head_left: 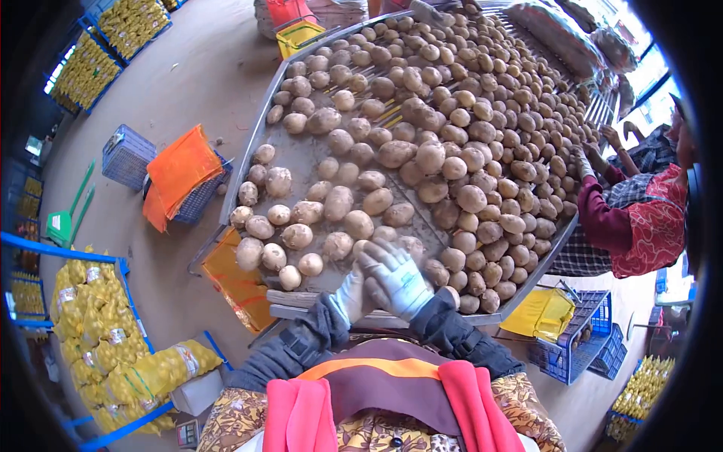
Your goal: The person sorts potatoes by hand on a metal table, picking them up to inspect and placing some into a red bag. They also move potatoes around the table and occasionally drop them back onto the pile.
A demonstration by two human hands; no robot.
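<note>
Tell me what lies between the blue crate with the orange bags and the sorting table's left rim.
In the head view, only bare concrete floor separates the blue crate, with its orange bags, from the sorting table.

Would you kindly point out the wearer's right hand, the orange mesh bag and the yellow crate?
right hand (398, 280), head view, back of glove.
orange mesh bag (179, 172), head view, middle of fabric.
yellow crate (298, 35), head view, front rim.

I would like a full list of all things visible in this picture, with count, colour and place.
potatoes: too many to count, tan, on the sorting table
sorting table: one, grey metal, centre
orange mesh sacks: a stack, on the blue crate, left
yellow bagged sacks: many, lower left
yellow crate: one, top
co-worker: one, red sleeves, right of table
left hand: white glove, near edge of table
right hand: white glove, laid over the left hand
</note>
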